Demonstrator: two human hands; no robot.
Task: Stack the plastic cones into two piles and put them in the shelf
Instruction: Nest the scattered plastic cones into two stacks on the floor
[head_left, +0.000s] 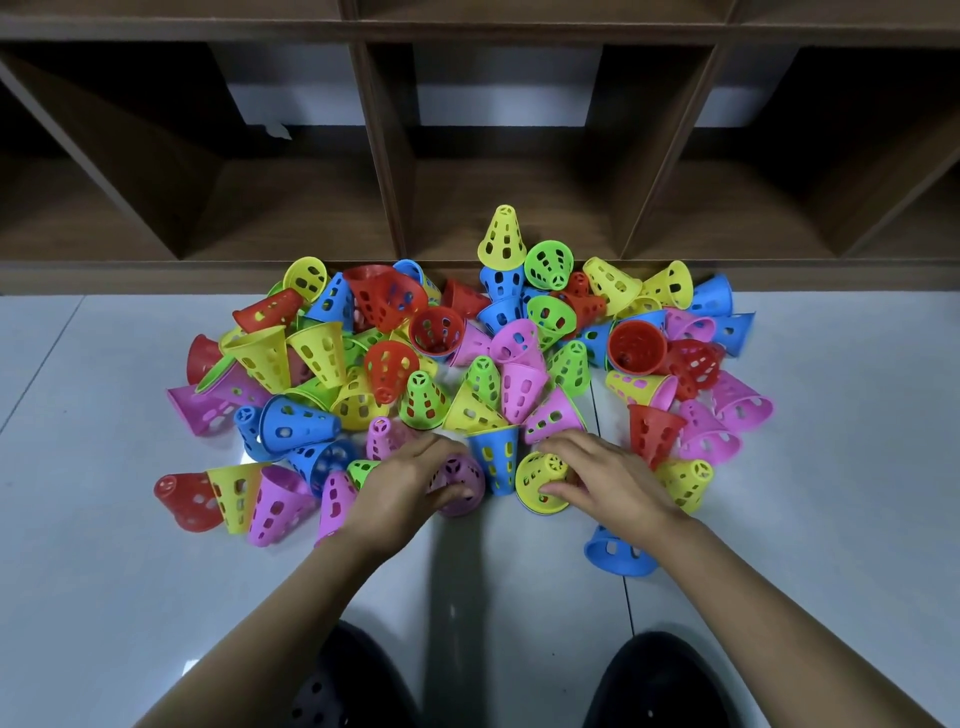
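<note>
Head view: left hand (410, 486) curls its fingers round a pink cone (464, 487); right hand (608, 478) grips a yellow cone (539, 480). A blue cone (496, 457) sits between the hands. The loose cone heap (389, 364) lies just beyond them, with the shelf (384, 156) farther beyond.

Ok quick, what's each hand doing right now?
Left hand: fingers curled round a pink cone.
Right hand: gripping a yellow cone.

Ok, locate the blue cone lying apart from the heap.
Head view, right of centre: the blue cone lies on the floor, nearer than the heap, partly behind the right forearm.
</note>
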